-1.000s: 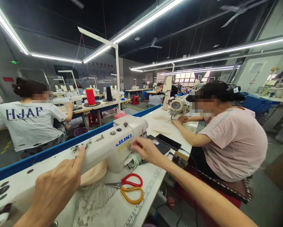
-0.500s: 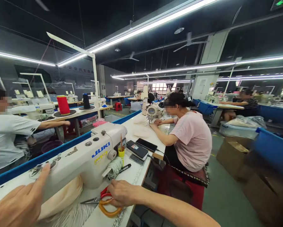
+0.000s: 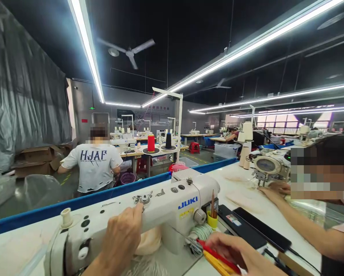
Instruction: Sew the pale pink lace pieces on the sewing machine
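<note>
A white JUKI sewing machine (image 3: 166,209) stretches across the front. Over its arm is my left hand (image 3: 124,230), fingers bent and closed at the metal bobbin winder (image 3: 144,199); whatever they pinch, if anything, is hidden. My right hand (image 3: 232,249) grips scissors (image 3: 216,262) with red and yellow handles. Their blades point left, in front of the machine's right end. Cream fabric (image 3: 150,241) with loose white threads lies under the arm. Beside the right hand is a bundle of pale green cord (image 3: 202,232).
A yellow cup (image 3: 212,220) with a pencil stands at the machine's right end, next to a dark phone (image 3: 264,228) with a cable. On the right a co-worker's arm (image 3: 301,222) reaches to another machine (image 3: 271,165). A blue cloth trough (image 3: 102,195) runs behind.
The view has swung left, bringing the machine's left end into sight. My left hand's pointing finger has bent. The scissors have lifted off the tabletop in my right hand.
</note>
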A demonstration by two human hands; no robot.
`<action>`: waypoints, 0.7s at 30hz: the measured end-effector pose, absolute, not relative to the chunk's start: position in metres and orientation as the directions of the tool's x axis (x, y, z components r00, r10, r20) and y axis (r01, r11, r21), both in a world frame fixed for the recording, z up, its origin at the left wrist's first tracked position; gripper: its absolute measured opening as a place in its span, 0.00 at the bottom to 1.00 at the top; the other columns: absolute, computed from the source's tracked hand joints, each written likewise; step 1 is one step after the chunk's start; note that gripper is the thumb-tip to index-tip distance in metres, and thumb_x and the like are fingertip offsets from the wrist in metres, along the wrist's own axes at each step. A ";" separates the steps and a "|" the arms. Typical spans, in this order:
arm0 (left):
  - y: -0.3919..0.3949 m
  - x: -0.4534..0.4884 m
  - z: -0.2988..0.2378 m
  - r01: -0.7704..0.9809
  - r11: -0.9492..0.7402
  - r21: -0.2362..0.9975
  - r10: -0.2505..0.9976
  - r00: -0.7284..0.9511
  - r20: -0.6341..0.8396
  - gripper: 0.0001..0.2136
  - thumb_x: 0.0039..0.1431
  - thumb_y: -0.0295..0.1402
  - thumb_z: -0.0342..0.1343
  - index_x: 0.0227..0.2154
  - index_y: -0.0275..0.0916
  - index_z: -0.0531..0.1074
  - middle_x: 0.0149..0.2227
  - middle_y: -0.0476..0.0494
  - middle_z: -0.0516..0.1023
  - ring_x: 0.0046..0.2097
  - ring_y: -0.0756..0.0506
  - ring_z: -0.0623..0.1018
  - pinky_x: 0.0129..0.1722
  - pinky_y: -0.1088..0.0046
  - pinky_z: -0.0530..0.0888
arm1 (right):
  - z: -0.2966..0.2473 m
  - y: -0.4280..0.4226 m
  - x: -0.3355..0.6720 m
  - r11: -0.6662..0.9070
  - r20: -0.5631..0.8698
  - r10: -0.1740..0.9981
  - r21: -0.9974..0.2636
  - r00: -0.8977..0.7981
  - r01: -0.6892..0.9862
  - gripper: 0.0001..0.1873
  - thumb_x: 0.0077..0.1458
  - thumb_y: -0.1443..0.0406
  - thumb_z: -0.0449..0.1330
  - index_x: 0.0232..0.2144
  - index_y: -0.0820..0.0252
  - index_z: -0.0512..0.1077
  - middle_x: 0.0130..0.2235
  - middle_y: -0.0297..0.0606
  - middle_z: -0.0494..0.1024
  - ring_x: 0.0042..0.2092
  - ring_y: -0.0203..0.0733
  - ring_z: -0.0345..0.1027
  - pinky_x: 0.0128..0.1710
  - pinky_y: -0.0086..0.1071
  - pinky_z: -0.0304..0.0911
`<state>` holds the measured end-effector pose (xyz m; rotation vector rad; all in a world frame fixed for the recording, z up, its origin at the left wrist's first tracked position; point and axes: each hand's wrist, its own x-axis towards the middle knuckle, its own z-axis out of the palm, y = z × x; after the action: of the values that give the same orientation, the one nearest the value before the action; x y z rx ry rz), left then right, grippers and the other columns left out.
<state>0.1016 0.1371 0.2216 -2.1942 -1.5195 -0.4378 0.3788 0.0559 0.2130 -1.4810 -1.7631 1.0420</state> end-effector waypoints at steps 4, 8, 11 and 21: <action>0.137 0.099 0.218 0.934 -0.335 -0.128 0.790 0.352 0.503 0.17 0.59 0.18 0.42 0.44 0.40 0.70 0.30 0.45 0.78 0.34 0.42 0.79 0.30 0.68 0.74 | 0.240 0.096 0.353 0.093 -0.018 0.975 -0.873 -0.223 0.478 0.13 0.36 0.65 0.66 0.29 0.62 0.70 0.23 0.26 0.58 0.26 0.30 0.51 0.24 0.23 0.51; 0.138 0.099 0.219 0.932 -0.342 -0.118 0.790 0.354 0.501 0.17 0.59 0.19 0.42 0.43 0.40 0.70 0.29 0.45 0.77 0.33 0.42 0.79 0.29 0.68 0.74 | 0.256 0.125 0.346 0.137 -0.035 0.948 -0.851 -0.316 0.507 0.17 0.39 0.58 0.67 0.30 0.64 0.70 0.22 0.27 0.61 0.25 0.29 0.50 0.22 0.22 0.45; 0.139 0.100 0.221 0.933 -0.343 -0.108 0.791 0.349 0.503 0.16 0.59 0.19 0.43 0.43 0.40 0.70 0.30 0.45 0.78 0.34 0.41 0.79 0.29 0.69 0.74 | 0.264 0.130 0.347 0.169 -0.030 0.938 -0.831 -0.346 0.530 0.19 0.37 0.57 0.69 0.28 0.64 0.71 0.22 0.26 0.61 0.25 0.29 0.50 0.21 0.23 0.43; 0.137 0.101 0.223 0.930 -0.360 -0.078 0.807 0.352 0.473 0.16 0.59 0.19 0.42 0.41 0.40 0.71 0.30 0.45 0.77 0.35 0.42 0.79 0.29 0.68 0.73 | 0.273 0.129 0.341 0.192 -0.036 0.937 -0.777 -0.347 0.599 0.18 0.39 0.56 0.68 0.28 0.64 0.73 0.23 0.29 0.68 0.25 0.29 0.53 0.21 0.23 0.45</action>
<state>0.1008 0.1373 0.2229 -2.2869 -1.5339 -0.5122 0.3410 0.1294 0.2727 -1.4331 -2.0221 0.9977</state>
